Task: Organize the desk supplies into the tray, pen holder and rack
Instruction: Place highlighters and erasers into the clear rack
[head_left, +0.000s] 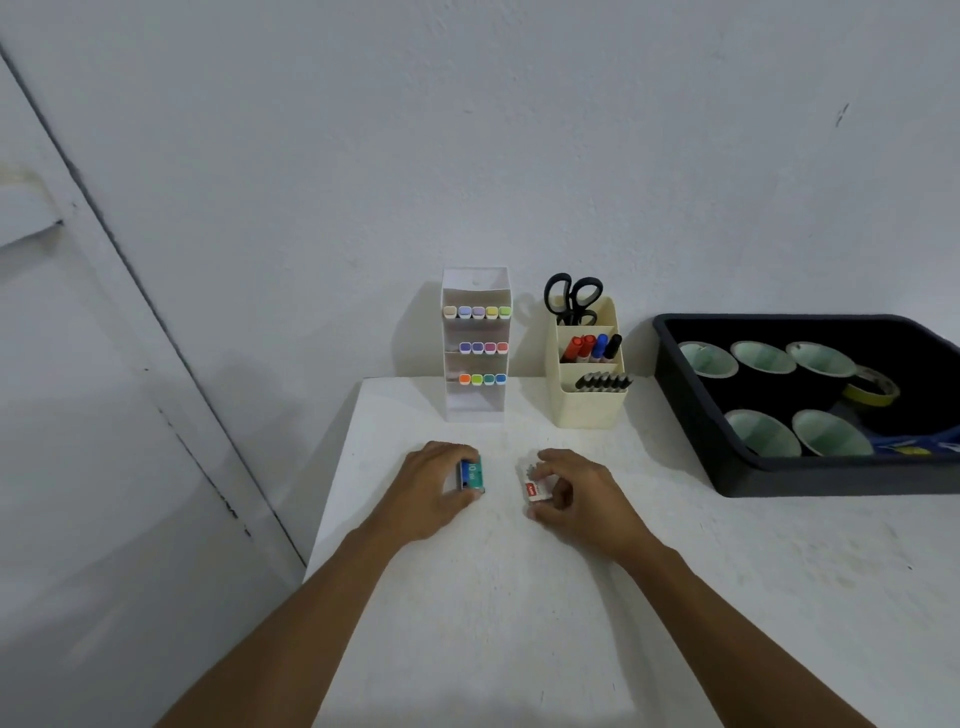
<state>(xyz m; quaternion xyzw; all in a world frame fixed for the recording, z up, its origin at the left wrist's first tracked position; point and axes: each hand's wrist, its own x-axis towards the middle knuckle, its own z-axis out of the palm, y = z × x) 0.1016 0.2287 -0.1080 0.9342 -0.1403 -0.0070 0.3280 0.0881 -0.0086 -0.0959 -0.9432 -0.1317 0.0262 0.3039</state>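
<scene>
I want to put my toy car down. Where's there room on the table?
Bare table lies in front of the black tray, and near you between the two forearms. The tray is crowded with tape rolls; the pen holder is full too.

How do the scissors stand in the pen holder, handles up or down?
Handles up: the black scissors stand in the back compartment of the pen holder, loops above its rim.

black tray (691, 415) right end cut off

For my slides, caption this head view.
Left hand holds a teal box, right hand a white box, before rack, pen holder and tray.
</scene>
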